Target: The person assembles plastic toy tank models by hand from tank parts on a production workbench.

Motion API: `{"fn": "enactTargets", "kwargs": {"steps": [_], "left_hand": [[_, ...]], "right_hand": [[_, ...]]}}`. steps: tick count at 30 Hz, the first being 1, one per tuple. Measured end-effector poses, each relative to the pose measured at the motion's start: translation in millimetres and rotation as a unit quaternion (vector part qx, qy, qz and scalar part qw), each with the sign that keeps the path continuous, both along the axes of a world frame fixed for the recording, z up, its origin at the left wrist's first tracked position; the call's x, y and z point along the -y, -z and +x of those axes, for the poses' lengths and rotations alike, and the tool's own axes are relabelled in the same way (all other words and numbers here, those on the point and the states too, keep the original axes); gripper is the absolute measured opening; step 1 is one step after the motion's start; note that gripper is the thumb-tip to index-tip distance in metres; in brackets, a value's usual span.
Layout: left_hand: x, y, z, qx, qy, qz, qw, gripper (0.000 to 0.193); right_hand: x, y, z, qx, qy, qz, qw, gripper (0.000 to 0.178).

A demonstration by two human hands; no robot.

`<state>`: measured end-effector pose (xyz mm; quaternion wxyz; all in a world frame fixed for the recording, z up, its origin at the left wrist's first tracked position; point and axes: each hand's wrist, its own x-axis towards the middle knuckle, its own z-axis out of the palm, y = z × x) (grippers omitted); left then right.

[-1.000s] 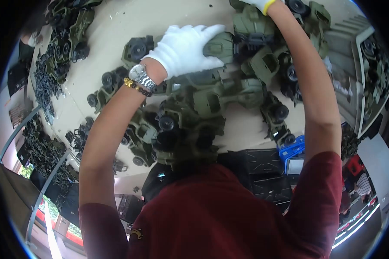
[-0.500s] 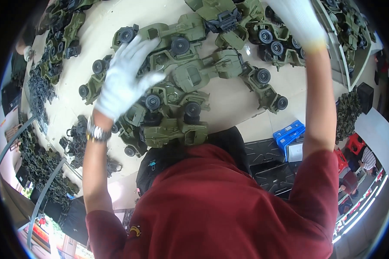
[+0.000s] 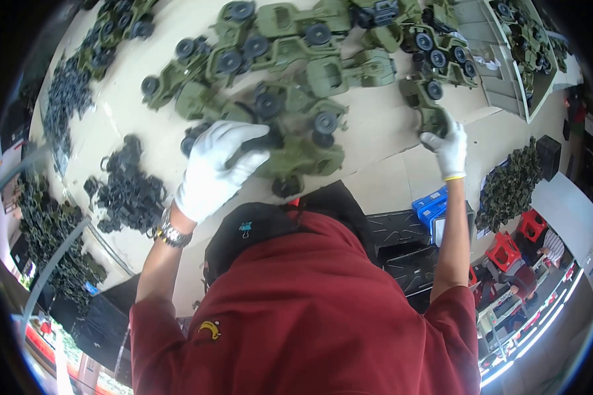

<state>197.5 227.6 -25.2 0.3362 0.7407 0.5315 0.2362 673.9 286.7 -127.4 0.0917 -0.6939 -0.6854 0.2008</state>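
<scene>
Toy truck (image 3: 428, 117), olive grn w/ blk wheel (image 3: 433, 90), pinched by R grip (image 3: 451, 150); L grip (image 3: 214, 168) unclear.

Tabletop: broad, smooth, pale cream surface (image 3: 369, 125).
Black heap: loose pile of small black plastic parts (image 3: 130, 187).
Main spread: olive-green plastic toy vehicle bodies (image 3: 326, 76) with black ridged wheels, crowded and partly overlapping, to the right of the black heap and beyond it.
Wheeled cluster: more such green vehicles (image 3: 445, 56), well right of the black heap.
Far row: green vehicle pieces (image 3: 118, 26) beyond the black heap.
Thin-part pile: dark grey plastic bits (image 3: 66, 99), beyond and left of the black heap.
</scene>
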Motion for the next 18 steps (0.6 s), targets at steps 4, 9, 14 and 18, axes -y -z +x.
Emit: {"fn": "enactTargets", "kwargs": {"steps": [4,9,14,18], "left_hand": [[44,-13,-24,0.066,-0.071,-0.042,0.994,0.026],[90,-25,-76,0.311,-0.133,-0.232,0.912,0.042],[107,-18,-120,0.342,-0.052,-0.464,0.815,0.080],[158,-24,-144,0.349,0.097,-0.486,0.795,0.057]], "right_hand": [[29,-53,-5,-0.151,0.134,0.006,0.979,0.063],[66,-178,-132,-0.260,0.000,-0.040,0.965,0.067],[79,-210,-307,-0.150,-0.549,-0.048,0.821,0.077],[87,-189,-426,-0.165,-0.698,-0.171,0.675,0.069]]}}
